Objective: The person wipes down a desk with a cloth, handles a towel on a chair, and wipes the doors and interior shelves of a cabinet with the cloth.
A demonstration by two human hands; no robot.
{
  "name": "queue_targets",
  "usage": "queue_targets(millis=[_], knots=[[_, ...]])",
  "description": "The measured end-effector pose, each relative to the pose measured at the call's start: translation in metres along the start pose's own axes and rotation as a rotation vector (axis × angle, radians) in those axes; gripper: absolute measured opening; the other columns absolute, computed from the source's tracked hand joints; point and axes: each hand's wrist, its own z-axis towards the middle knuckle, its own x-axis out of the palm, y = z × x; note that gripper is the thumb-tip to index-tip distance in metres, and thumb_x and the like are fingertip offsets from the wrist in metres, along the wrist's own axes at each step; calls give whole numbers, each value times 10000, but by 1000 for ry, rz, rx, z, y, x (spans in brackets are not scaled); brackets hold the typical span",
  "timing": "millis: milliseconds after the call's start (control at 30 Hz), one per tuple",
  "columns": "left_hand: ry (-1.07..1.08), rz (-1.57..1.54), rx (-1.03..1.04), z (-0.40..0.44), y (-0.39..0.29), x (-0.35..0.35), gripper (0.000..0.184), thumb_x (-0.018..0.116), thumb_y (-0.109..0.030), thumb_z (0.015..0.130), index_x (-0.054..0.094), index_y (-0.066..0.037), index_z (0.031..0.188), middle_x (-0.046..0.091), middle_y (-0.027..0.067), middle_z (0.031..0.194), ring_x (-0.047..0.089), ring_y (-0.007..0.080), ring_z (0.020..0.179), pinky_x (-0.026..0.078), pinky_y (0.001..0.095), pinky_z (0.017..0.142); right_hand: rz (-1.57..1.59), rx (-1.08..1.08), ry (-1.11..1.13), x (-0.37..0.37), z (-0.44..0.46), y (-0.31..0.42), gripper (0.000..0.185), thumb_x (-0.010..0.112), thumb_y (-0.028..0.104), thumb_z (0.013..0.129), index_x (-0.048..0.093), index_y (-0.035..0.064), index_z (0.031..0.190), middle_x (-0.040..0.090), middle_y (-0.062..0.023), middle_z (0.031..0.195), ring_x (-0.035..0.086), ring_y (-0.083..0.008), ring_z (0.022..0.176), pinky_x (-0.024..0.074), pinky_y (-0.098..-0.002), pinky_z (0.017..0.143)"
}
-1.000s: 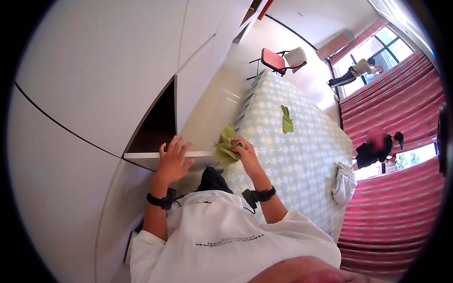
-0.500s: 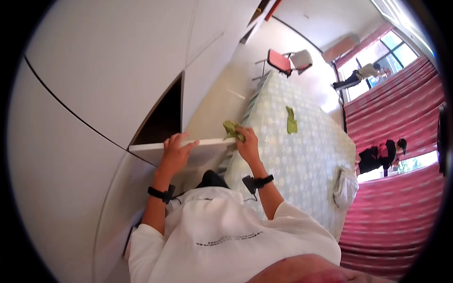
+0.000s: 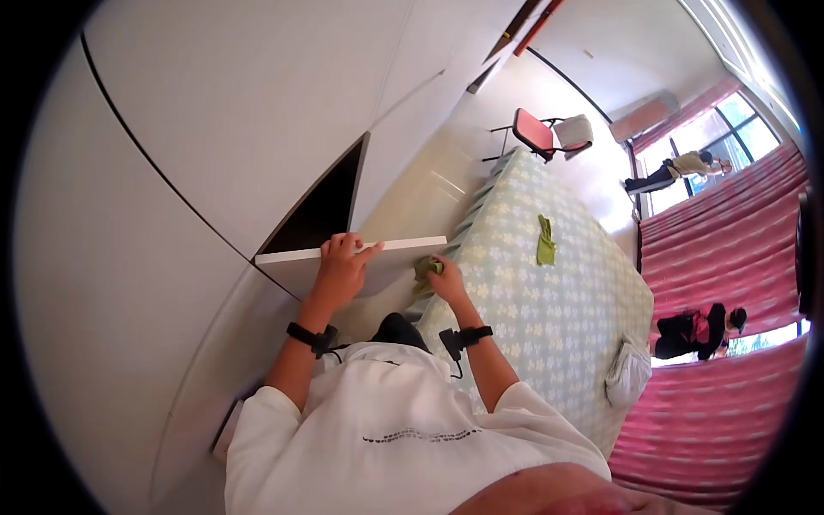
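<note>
A white cabinet door [image 3: 386, 251] stands swung out from the cabinet, with the dark compartment [image 3: 322, 202] behind it exposed. The fingers of my left hand [image 3: 342, 273] hook over the door's edge and grip it. At the door's outer end, on its near side, my right hand [image 3: 446, 279] holds a crumpled green cloth [image 3: 424, 273]. The fingers are closed round the cloth and partly hide it. A second green cloth [image 3: 546, 240] lies on the flower-patterned cover of the bed [image 3: 515, 318] to the right.
Tall white cabinet panels [image 3: 223, 103] fill the left side. Beyond the bed stands a red folding chair [image 3: 534, 133]. A folded white bundle [image 3: 628, 373] rests at the bed's edge. Two other people [image 3: 687, 167] are by the windows and pink curtains [image 3: 712, 412].
My right hand has moved the cloth from the door's top edge down to its near side. My left hand's fingers have closed more over the door's edge. The view has shifted slightly.
</note>
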Motion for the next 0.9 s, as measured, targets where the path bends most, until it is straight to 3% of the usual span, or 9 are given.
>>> queue_targets(millis=[100,300,433,533,600,633,700,767,900], knots=[[-22,33,-14,-3,12,16,506,586,23,757,665,-224,1192,491,55,1041,460,249,1036,337,415,918,-38,0,-138,-18,12,32,455,662,109,749,599,9,1188,622,-234,1081,608,-390,1006,484,-434,883],[-57,104,-50,10,10,11,534,598,-4,748,650,-263,1212,505,49,1040,465,257,1018,348,415,904,38,-63,-165,-24,32,56,494,672,134,756,571,-6,1219,620,-230,1097,606,-387,1028,476,-413,912],[-64,286,-57,21,2,6,492,611,-53,770,647,-254,1217,525,32,1026,478,254,984,367,408,847,-52,-35,-5,1,60,30,546,662,149,767,525,-1,1274,619,-235,1123,584,-405,1091,473,-425,914],[68,467,-133,28,-6,8,467,626,-89,772,648,-220,1220,544,21,1031,492,247,942,385,391,791,116,-23,118,-5,85,39,546,649,125,766,509,27,1285,644,-224,1045,622,-396,1016,496,-429,862],[75,500,-139,35,-11,9,428,612,-114,790,646,-174,1212,556,31,1028,501,250,941,401,389,787,-11,-234,370,-46,111,68,549,632,75,766,494,45,1297,641,-206,1049,632,-299,999,491,-375,864],[97,516,-143,36,-16,8,401,599,-140,807,644,-128,1205,568,42,1024,509,252,939,418,387,784,0,-238,382,-64,118,86,549,632,75,766,494,45,1297,641,-206,1049,632,-299,999,491,-375,864],[146,507,-158,48,-25,1,396,612,-170,805,639,-71,1187,558,56,1014,508,248,936,424,380,776,41,-172,486,-94,127,113,520,632,68,764,508,86,1268,666,-152,884,663,-283,804,522,-404,719],[216,504,-201,58,-24,4,409,634,-192,806,627,-32,1183,547,66,1003,513,247,940,433,384,778,56,-186,485,-90,134,114,546,636,58,761,486,99,1285,659,-155,865,667,-286,803,521,-394,716],[210,548,-295,72,-24,19,445,661,-224,824,597,-48,1229,536,76,1004,529,248,927,459,374,760,27,-275,308,-32,137,63,652,656,89,750,388,99,1344,653,-211,878,647,-411,842,517,-434,743]])
